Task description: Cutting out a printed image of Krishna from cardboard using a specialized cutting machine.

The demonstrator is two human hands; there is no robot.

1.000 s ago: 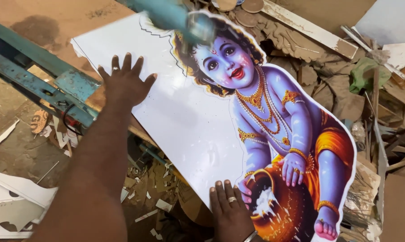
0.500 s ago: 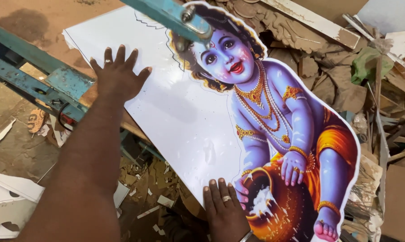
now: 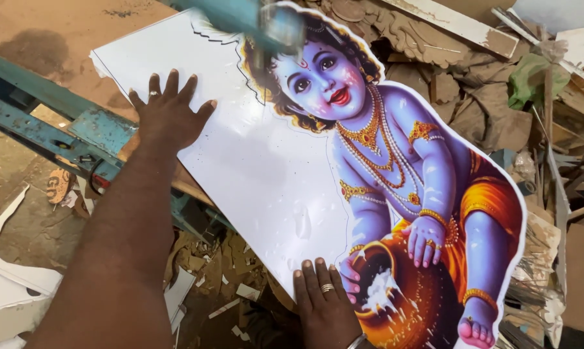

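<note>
Glossy printed board (image 3: 266,161) under both hands (image 3: 170,115)

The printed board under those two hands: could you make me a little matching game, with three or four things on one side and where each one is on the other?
Things:
1. left hand
2. right hand
3. blue machine arm
4. offcuts

Places:
A. blurred, above the printed figure's head
B. flat on the white part of the printed board, fingers spread
C. on the floor beneath the board's lower edge
D. at the board's near edge, beside the painted pot

Pairs: 1-B, 2-D, 3-A, 4-C
</note>
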